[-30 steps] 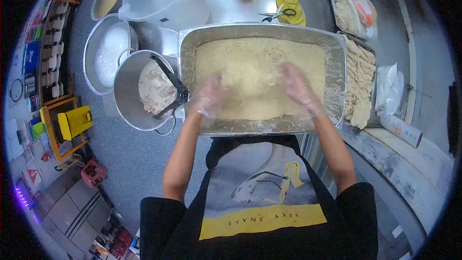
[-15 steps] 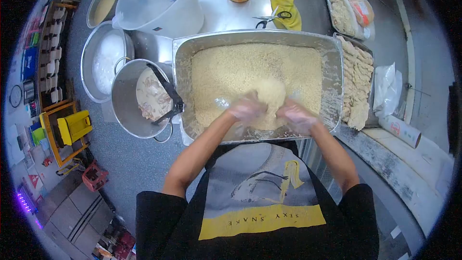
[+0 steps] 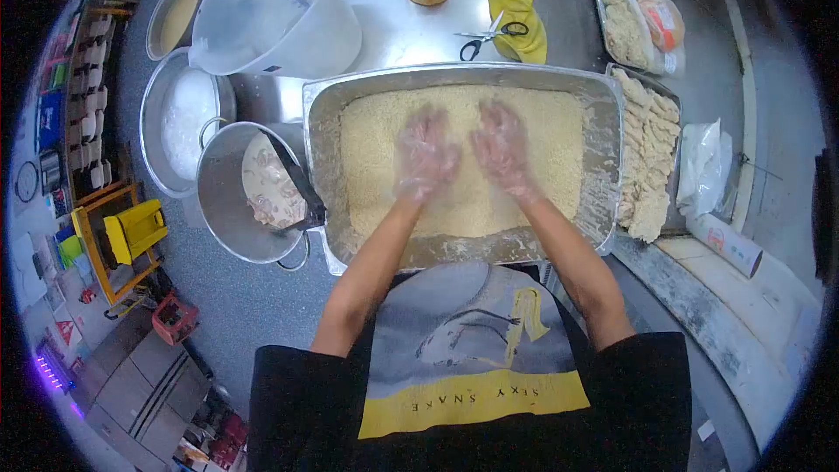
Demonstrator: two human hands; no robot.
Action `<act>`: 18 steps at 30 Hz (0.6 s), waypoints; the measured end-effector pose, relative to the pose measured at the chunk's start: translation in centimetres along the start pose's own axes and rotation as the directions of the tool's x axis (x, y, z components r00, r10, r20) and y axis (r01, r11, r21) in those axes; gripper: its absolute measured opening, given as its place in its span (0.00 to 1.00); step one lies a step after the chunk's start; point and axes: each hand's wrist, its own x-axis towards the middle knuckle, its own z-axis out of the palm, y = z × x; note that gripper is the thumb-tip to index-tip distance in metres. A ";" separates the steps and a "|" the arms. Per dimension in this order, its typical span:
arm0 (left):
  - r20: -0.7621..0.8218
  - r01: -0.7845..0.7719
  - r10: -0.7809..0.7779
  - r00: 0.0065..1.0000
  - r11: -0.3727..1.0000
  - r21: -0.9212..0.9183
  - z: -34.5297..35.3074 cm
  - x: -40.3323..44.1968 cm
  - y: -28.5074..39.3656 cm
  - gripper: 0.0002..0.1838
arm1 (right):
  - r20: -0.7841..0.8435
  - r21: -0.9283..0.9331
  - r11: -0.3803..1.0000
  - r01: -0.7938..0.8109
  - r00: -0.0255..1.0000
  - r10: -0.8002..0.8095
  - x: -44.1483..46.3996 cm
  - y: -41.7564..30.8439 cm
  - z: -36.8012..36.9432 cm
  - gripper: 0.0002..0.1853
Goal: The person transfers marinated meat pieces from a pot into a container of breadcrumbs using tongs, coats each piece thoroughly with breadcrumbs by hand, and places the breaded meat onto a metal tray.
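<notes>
Over on the left, from where I stand, is a metal bowl (image 3: pixel 156 135) with something white in it, and just beside it a steel pot (image 3: pixel 218 197) holding pale pieces (image 3: pixel 275 183) in milky liquid, with black tongs (image 3: pixel 301 183) at its right side. Next, inside the deep pan (image 3: pixel 601 175) of crumbs (image 3: pixel 371 157), the gloved left hand (image 3: pixel 427 153) and right hand (image 3: pixel 504 147) are loosely open and apart, too blurred to tell whether they touch the crumbs. Farther right are coated pieces (image 3: pixel 648 149) in a tray (image 3: pixel 671 205).
</notes>
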 end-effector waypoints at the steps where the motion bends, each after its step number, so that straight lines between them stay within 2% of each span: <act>1: 0.087 -0.023 0.021 0.996 1.000 0.019 0.4 -0.5 -0.3 0.35 | 0.142 0.004 0.999 -0.049 0.989 0.048 -0.8 -0.3 0.4 0.31; 2: 0.178 -0.046 0.039 0.983 0.998 0.035 0.7 -1.1 -0.5 0.36 | 0.285 0.002 0.995 -0.100 0.954 0.096 -1.6 -0.4 0.7 0.32; 3: 0.183 -0.044 0.036 0.982 0.998 0.037 0.2 -1.2 -0.1 0.36 | 0.288 0.005 0.995 -0.104 0.953 0.098 -1.7 -0.7 0.3 0.32; 5: 0.257 -0.075 0.020 0.966 0.975 0.208 -0.8 -1.1 1.1 0.38 | 0.243 0.016 0.998 -0.066 0.968 0.060 -1.7 -1.1 -0.7 0.33; 6: 0.280 -0.067 0.008 0.960 0.977 0.203 -0.3 -1.7 1.2 0.38 | 0.265 0.019 0.996 -0.083 0.961 0.075 -2.3 -1.3 -0.7 0.33; 8: 0.296 -0.106 0.086 0.951 0.993 0.051 0.4 -1.8 1.0 0.39 | 0.382 -0.004 0.997 -0.082 0.921 0.077 -2.6 -1.8 -0.1 0.33; 14: 0.243 -0.100 0.077 0.967 0.992 0.082 0.0 -1.6 1.3 0.41 | 0.388 -0.038 0.990 -0.135 0.911 0.139 -3.3 -2.1 1.2 0.35; 18: 0.300 -0.115 0.082 0.950 0.989 0.097 -0.2 -0.7 0.4 0.41 | 0.428 -0.016 0.987 -0.162 0.891 0.153 -2.4 -2.2 1.0 0.35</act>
